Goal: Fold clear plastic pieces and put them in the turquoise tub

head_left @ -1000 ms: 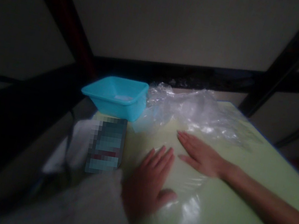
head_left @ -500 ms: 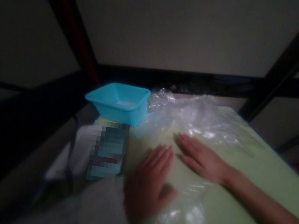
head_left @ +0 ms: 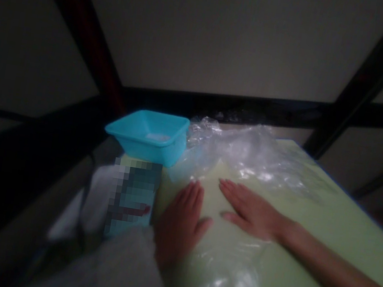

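Note:
A clear plastic sheet or bag [head_left: 243, 156] is spread over the pale green tabletop [head_left: 325, 262], crumpled towards the back and glossy near the front. Flat on the plastic rests my left hand [head_left: 181, 227], fingers stretched forward and thumb apart. My right hand [head_left: 253, 211] also lies palm down on it, with its fingers pointing left. Neither hand grips anything. Just left of my left hand is a blurred-out, pixelated bluish item [head_left: 133, 200] whose kind I cannot make out.
Behind my left hand stands a turquoise plastic basin [head_left: 166, 151] with something pale inside. White cloth or bag material [head_left: 99, 197] lies at the table's left side. A wall with dark beams [head_left: 227, 103] closes off the back.
My left hand has slid left, away from my right hand, so the gap between them is wider. My right hand has shifted slightly left. The whole view has dipped a little.

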Demonstrator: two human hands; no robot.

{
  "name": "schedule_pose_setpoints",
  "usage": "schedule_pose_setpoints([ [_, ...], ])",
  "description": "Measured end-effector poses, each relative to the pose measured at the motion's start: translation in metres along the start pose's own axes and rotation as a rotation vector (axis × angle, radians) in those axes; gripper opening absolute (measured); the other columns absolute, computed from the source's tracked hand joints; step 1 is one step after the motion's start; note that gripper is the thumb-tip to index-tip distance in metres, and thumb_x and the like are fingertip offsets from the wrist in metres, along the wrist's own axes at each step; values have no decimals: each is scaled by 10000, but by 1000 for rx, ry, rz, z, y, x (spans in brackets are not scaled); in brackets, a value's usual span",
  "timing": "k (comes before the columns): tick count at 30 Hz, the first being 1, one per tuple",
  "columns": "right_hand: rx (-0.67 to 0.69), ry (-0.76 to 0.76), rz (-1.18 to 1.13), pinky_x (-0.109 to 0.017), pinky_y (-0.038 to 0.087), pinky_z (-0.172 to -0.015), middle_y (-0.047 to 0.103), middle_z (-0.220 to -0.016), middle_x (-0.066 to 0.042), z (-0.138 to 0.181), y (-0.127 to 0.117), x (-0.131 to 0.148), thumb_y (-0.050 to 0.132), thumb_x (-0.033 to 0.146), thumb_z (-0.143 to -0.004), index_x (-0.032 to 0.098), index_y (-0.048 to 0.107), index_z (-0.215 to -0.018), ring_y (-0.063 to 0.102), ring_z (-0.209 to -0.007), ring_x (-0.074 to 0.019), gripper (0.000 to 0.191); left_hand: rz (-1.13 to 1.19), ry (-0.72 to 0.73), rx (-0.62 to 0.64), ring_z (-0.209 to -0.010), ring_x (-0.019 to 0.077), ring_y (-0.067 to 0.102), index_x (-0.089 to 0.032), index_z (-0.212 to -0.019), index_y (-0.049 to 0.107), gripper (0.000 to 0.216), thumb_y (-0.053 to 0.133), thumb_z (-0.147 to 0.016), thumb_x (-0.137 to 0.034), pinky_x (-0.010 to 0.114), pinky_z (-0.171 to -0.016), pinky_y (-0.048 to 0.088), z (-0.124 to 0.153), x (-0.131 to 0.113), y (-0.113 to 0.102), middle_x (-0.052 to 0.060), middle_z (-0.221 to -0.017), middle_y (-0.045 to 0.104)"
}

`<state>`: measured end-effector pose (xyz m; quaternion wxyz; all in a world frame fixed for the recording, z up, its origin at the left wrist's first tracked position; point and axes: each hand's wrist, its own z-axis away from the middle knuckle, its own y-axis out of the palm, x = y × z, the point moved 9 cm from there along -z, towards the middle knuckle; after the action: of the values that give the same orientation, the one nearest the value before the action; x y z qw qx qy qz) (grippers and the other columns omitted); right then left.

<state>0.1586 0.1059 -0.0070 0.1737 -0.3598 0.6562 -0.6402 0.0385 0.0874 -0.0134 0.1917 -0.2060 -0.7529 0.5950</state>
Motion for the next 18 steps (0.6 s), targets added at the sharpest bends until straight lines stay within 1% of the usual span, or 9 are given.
schedule_pose_setpoints([
  [5,-37,146,57,-473,238,-1136,249,-1505,-132,12,-8,-40,290,607,-927,119,266,-1468,212,-1392,-278,729,-10,7,-4,-1370,361,258,7,-1376,349,643,435,-920,-439,489,-1090,345,0,2,0,243,-1476,284],
  [7,-55,174,80,-479,245,-1132,261,-1501,-134,15,-11,-48,291,609,-926,116,282,-1463,228,-1387,-286,729,-5,10,-14,-1370,358,263,1,-1375,349,643,440,-916,-440,484,-1089,347,0,2,0,238,-1475,292],
  [9,-73,186,103,-480,251,-1129,283,-1492,-143,17,-13,-49,292,605,-927,106,300,-1455,254,-1379,-291,726,2,1,-26,-1369,354,267,-1,-1373,349,647,442,-912,-445,478,-1088,352,1,3,0,235,-1471,304],
  [13,-118,169,120,-460,250,-1133,294,-1489,-150,15,-22,-36,303,572,-940,89,314,-1447,264,-1380,-280,700,13,-40,-44,-1366,349,281,0,-1370,348,659,462,-898,-446,478,-1090,351,1,5,-3,239,-1467,310],
  [16,-133,94,77,-443,238,-1140,269,-1505,-127,10,-27,-14,324,532,-953,117,279,-1463,251,-1389,-256,659,15,-53,-74,-1380,350,250,-26,-1385,334,674,506,-872,-428,516,-1105,311,2,4,-9,221,-1487,279],
  [18,-123,28,34,-439,234,-1142,270,-1508,-120,6,-26,1,340,511,-956,129,262,-1470,266,-1385,-247,644,24,-44,-94,-1389,345,229,-37,-1393,326,677,518,-865,-415,529,-1112,293,2,2,-13,209,-1494,270],
])
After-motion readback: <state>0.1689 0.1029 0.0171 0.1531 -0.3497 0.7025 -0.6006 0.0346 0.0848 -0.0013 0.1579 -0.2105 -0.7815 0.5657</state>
